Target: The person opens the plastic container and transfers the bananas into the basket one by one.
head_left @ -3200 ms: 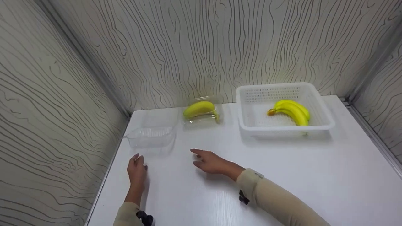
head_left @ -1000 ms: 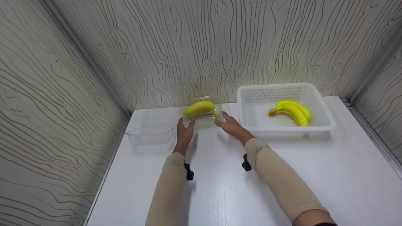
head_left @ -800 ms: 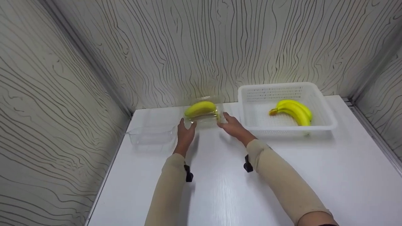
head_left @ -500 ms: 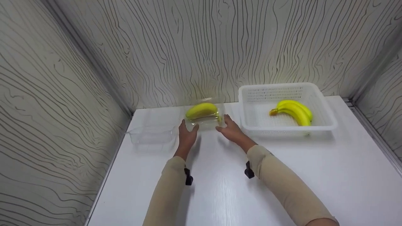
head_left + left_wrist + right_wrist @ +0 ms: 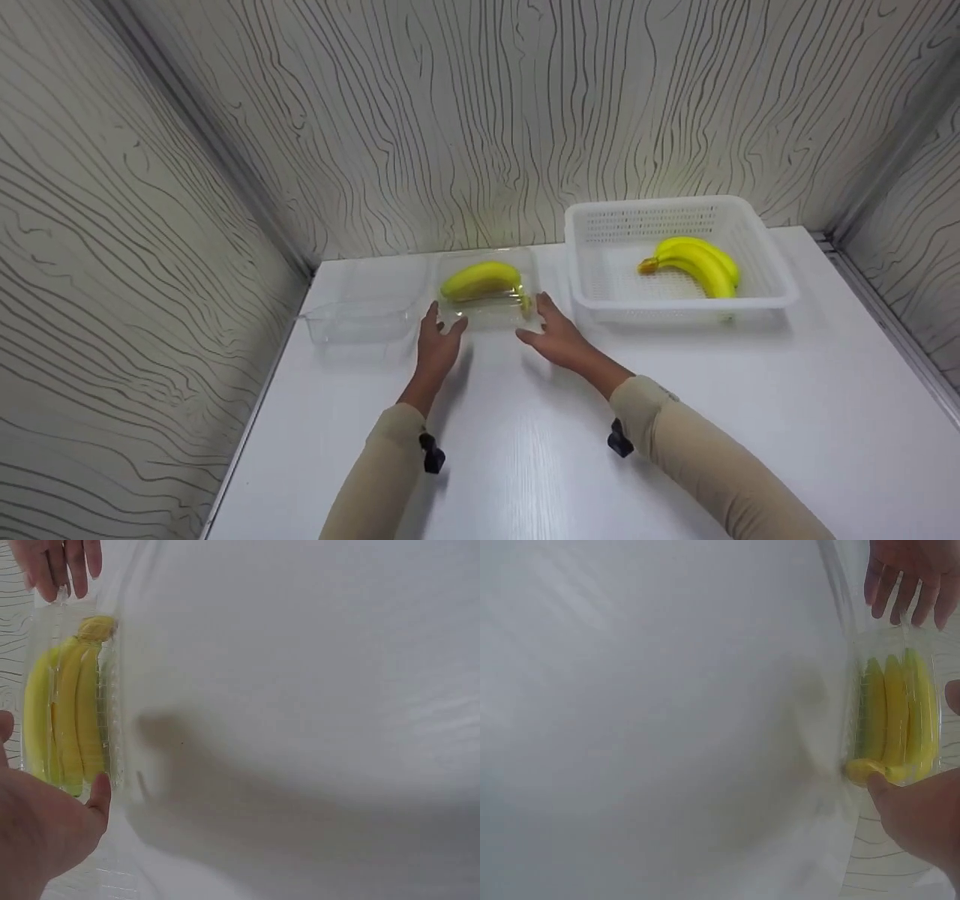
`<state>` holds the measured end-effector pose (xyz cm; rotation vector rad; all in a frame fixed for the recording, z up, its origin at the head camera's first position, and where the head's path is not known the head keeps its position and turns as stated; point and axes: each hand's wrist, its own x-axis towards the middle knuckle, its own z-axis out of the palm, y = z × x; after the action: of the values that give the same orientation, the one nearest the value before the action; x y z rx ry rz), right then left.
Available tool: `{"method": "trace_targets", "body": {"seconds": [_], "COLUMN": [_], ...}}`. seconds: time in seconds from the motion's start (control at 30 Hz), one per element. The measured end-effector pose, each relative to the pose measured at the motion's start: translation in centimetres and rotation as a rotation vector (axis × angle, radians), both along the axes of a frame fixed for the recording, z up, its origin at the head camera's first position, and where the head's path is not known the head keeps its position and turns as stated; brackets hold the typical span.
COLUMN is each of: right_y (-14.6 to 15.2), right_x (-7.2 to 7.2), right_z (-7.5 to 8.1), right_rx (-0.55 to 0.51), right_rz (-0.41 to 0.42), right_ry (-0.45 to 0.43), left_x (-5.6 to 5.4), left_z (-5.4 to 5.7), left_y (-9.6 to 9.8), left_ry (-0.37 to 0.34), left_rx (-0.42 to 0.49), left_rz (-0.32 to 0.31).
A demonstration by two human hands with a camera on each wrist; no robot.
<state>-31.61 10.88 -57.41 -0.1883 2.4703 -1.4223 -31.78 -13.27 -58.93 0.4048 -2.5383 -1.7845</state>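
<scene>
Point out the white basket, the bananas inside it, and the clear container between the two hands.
White basket point(image 5: 681, 304): head view, on its front rim.
Bananas in the basket point(image 5: 702, 266): head view, on the bunch's curved middle.
Clear container point(image 5: 492, 315): head view, on its near side.

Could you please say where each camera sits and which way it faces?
Head: head-worn, facing forward and down at the table; left hand, right hand show.
Left wrist: worn there, facing the clear container of bananas; left hand near, right hand beyond.
Right wrist: worn there, facing the same container; right hand near, left beyond.
The wrist views share the bananas.
</scene>
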Motion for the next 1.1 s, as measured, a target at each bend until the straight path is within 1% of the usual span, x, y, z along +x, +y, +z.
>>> {"method": "trace_targets", "body": {"seconds": [0.17, 0.33, 0.5, 0.67, 0.73, 0.87, 0.97, 1.1], "right_y": [0.4, 1.2, 2.3, 3.5, 3.9, 4.8, 5.4, 6.0], "right_x": [2.3, 4.7, 6.8, 8.9, 9.6, 11.2, 12.5, 13.9], "right_z": [-0.5, -0.6, -0.7, -1.0, -1.1, -1.2, -1.2, -1.2], "right_rx": [0.036, 0.067, 0.044, 0.005, 0.005, 0.005, 0.008, 0.002], "right_rz": [0.031, 0.064, 0.074, 0.098, 0.107, 0.113, 0.107, 0.071], "right_ry": [0.018, 0.033, 0.035, 0.066, 0.075, 0.094, 0.099, 0.079], "left_x": [2.0, 3.9, 6.1, 8.1, 8.8, 10.2, 11.1, 12.2], "left_z": [-0.2, -0.3, -0.6, -0.4, -0.4, -0.5, -0.5, -0.6], "left_y": [-0.2, 0.0, 0.3, 0.7, 0.8, 0.9, 0.9, 1.0], "left_ry": [-0.020, -0.067, -0.052, -0.041, -0.047, -0.040, -0.022, -0.001], "left_rx": [0.017, 0.007, 0.003, 0.009, 0.003, -0.008, 0.017, 0.039], "left_rz": [-0.009, -0.015, -0.044, -0.067, -0.072, -0.089, -0.107, -0.142]}}
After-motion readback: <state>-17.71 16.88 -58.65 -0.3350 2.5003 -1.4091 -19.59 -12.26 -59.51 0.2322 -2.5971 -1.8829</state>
